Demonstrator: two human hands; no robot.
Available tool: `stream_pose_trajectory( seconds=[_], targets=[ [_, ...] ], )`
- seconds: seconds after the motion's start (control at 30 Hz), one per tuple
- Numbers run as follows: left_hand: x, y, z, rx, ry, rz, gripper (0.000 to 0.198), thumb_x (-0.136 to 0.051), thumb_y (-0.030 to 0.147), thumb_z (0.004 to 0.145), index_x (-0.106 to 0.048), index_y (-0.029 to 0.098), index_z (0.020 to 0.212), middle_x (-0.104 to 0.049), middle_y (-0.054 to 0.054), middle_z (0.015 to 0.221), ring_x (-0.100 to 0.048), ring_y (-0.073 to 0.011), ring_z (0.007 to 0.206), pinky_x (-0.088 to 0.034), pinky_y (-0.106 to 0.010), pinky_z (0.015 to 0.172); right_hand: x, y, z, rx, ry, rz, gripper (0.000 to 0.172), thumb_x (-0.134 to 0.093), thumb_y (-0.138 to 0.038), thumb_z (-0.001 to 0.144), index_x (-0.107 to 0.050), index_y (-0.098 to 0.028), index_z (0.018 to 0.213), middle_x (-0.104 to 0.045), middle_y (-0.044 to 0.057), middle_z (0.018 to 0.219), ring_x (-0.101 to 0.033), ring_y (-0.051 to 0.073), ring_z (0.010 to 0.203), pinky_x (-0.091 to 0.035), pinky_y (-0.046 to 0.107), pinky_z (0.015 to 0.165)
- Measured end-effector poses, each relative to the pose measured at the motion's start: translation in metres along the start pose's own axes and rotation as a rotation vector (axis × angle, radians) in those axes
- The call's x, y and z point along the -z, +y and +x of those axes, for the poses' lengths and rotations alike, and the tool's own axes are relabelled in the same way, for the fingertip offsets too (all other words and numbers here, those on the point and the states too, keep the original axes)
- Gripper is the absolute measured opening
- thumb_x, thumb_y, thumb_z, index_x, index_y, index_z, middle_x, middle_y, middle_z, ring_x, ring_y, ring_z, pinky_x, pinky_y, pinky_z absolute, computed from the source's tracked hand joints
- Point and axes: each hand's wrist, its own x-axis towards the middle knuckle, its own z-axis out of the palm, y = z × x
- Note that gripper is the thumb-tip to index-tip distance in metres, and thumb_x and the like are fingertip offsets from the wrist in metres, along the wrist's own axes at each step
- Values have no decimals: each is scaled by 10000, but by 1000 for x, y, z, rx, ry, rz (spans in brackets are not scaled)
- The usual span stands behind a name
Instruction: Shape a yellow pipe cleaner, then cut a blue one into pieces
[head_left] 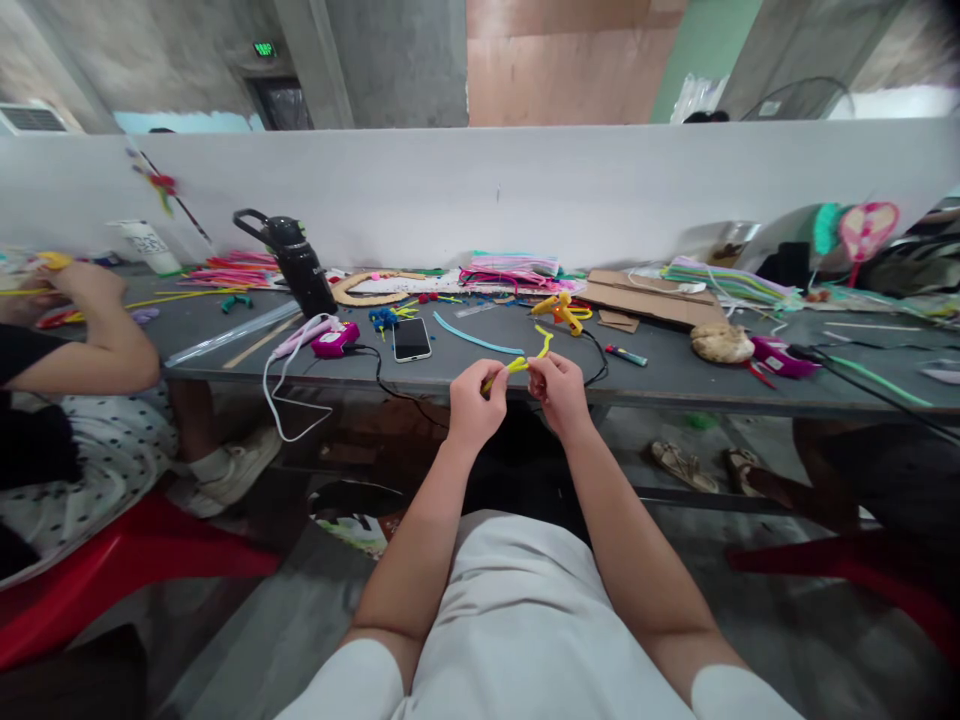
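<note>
A bent yellow pipe cleaner (517, 365) stretches between my two hands at the table's front edge. My left hand (478, 398) pinches its left part between thumb and fingers. The fingers of my right hand (557, 392) are closed on its right part, and one end (545, 342) sticks up above them. Just beyond my hands a light blue pipe cleaner (476, 335) lies curved on the table. A yellow glue gun (559, 312) rests behind my right hand, with its black cord running down beside it. A white-edged phone (412, 340) lies to the left.
A black bottle (298, 268) stands at the left behind a magenta box (335, 340) with cables. Cardboard (649, 297) and bundled pipe cleaners (510, 268) lie along the white partition (420, 190). A glue-stick-like tube (626, 356) is to the right. A person's arm (90, 350) works at far left.
</note>
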Motion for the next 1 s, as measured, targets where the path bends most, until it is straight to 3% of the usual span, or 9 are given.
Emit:
stream_pose_trajectory(
  seconds=[0.17, 0.43, 0.67, 0.83, 1.0],
  targets=[
    [4, -5, 2, 230, -65, -182, 245, -601, 370, 884, -617, 161, 757, -538, 13, 604, -448, -100, 550, -344, -228, 541, 11, -7, 1, -18, -106, 12, 251, -716, -416, 764, -701, -171, 710, -536, -21, 576, -461, 83, 494, -345, 218, 448],
    [4, -9, 3, 366, -138, -336, 261, -649, 386, 839, -635, 152, 723, -548, 17, 555, -449, -84, 501, -348, -216, 512, 26, -4, 10, 24, -161, 113, 270, -733, -459, 788, -732, -206, 883, -538, -33, 630, -462, 81, 536, -382, 223, 505],
    [3, -9, 5, 507, -211, -489, 243, -702, 381, 767, -660, 148, 713, -557, 12, 536, -452, -80, 474, -344, -212, 482, 34, -3, 10, 33, -133, 142, 315, -778, -513, 698, -672, -241, 816, -551, -31, 675, -449, 91, 532, -439, 258, 535],
    [3, -7, 5, 434, -158, -417, 242, -664, 380, 811, -639, 155, 724, -547, 12, 549, -450, -93, 493, -349, -225, 509, 32, 2, 14, 106, -37, 63, 333, -770, -530, 715, -677, -213, 759, -545, -31, 603, -473, 93, 524, -399, 238, 490],
    [5, -1, 1, 149, -36, -102, 202, -590, 338, 883, -631, 180, 764, -570, -14, 665, -481, -132, 620, -370, -254, 622, 25, 5, 14, 270, 155, -147, 422, -721, -557, 766, -576, -196, 602, -452, -49, 506, -379, 78, 435, -287, 245, 410]
  ],
)
